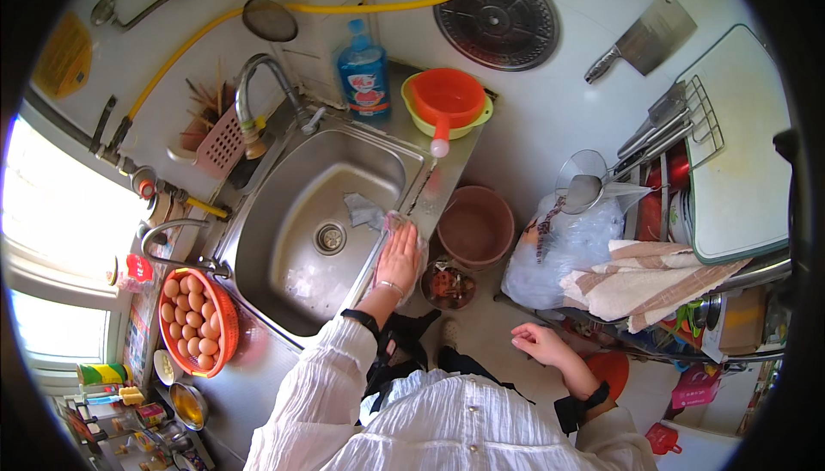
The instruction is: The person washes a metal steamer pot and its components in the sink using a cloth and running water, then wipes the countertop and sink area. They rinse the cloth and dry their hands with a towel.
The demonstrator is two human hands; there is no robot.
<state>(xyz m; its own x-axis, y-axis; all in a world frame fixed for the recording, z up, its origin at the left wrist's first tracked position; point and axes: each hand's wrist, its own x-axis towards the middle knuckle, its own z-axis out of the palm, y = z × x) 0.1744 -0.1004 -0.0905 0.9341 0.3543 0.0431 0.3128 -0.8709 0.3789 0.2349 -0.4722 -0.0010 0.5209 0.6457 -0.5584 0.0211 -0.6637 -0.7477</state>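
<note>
My left hand (397,261) lies flat over a pinkish cloth (420,253), pressing it onto the front rim of the stainless steel sink (283,258). Its fingers point toward the back of the counter. Inside the basin, a grey-white rag (363,211) rests near the drain strainer (330,237). Small water drops or suds show on the basin floor. A gooseneck faucet (261,65) arches over the far left corner. My right hand (540,344) hangs in the air at my side, loosely curled and holding nothing.
An orange basket (227,348) of eggs stands left of the sink. Behind it are a blue dish soap bottle (364,81) and an orange ladle (446,94) in a yellow-green colander (483,116). A brown bucket (477,226) sits on the floor. A cleaver (651,32) hangs at right.
</note>
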